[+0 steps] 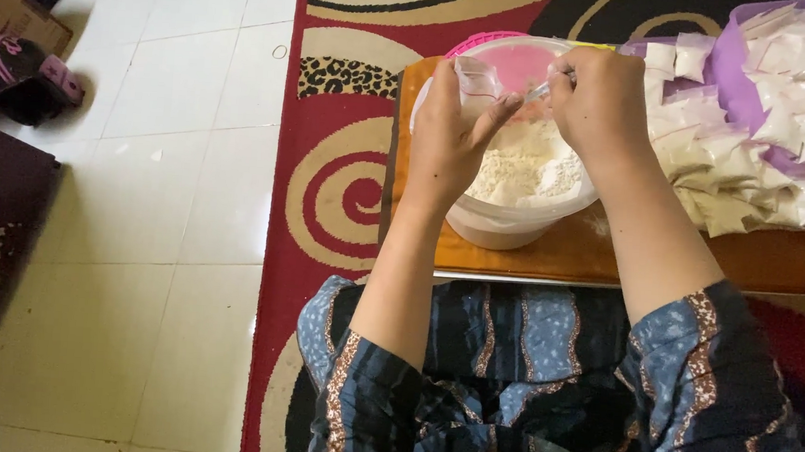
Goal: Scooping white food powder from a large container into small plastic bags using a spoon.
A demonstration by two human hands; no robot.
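A small clear bag (pixel 475 77) is pinched open by the left hand (pixel 450 140) over the powder tub (pixel 515 214). At three o'clock, a spoon (pixel 543 90), apparently, is gripped by the closed right hand (pixel 596 103), its handle lying toward the bag's mouth.

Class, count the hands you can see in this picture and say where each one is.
2. The left hand holds a small clear bag over the tub of white powder. The right hand is beside it above the tub, pinching a thin clear tool. None seem hidden.
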